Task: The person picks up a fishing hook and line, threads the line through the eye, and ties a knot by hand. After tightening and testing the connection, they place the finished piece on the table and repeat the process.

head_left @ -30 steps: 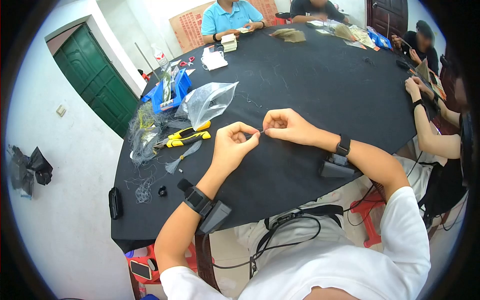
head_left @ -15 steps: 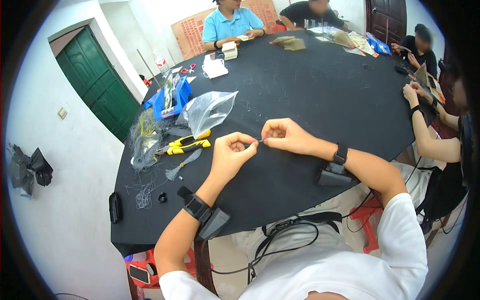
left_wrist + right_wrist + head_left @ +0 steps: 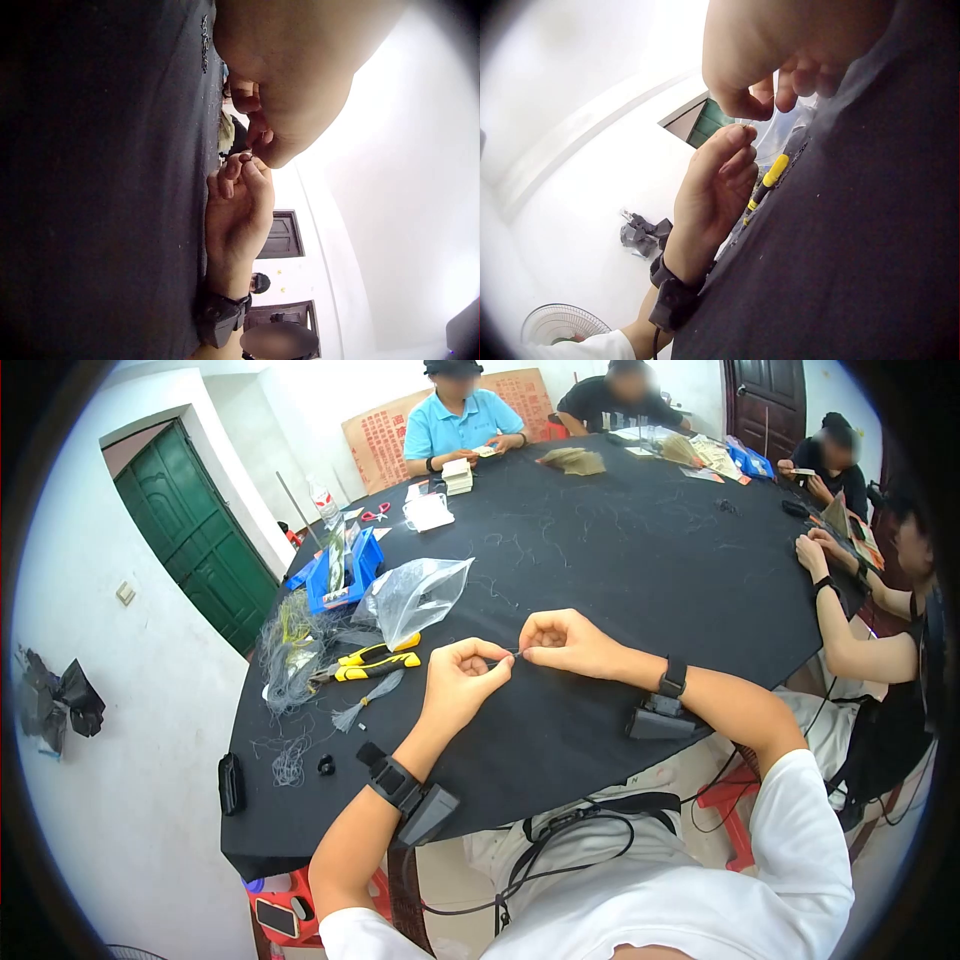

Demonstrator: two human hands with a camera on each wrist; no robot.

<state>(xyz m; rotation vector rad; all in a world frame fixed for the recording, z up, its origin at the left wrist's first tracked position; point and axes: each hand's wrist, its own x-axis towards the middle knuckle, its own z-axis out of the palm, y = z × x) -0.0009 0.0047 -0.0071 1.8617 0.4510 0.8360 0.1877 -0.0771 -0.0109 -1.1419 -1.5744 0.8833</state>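
Observation:
Both hands are held close together above the black-covered table point(image 3: 640, 560), fingertips nearly meeting. My left hand point(image 3: 462, 678) pinches a thin strand of line point(image 3: 517, 653) between thumb and forefinger, its other fingers curled in. From the other side, my right hand point(image 3: 570, 644) pinches the same strand, thumb against forefinger. Only a short bit of it shows between the two hands; the rest is mostly hidden by fingers. In the right wrist view, the left thumb and fingertips point(image 3: 739, 135) sit just below the right hand's. Yellow-and-black pliers point(image 3: 375, 664) lie left of my left hand.
Left on the table are a clear plastic bag point(image 3: 415, 600), a blue bin point(image 3: 345, 575), a tangled heap of grey line point(image 3: 290, 660), a tied grey bundle point(image 3: 368, 698) and a small black round piece point(image 3: 326, 765). Other people sit around the far and right edges.
The head view has tilted, so the table and hands sit lower in it. My fingertips are slightly closer together, and both hands keep their pinch on the strand.

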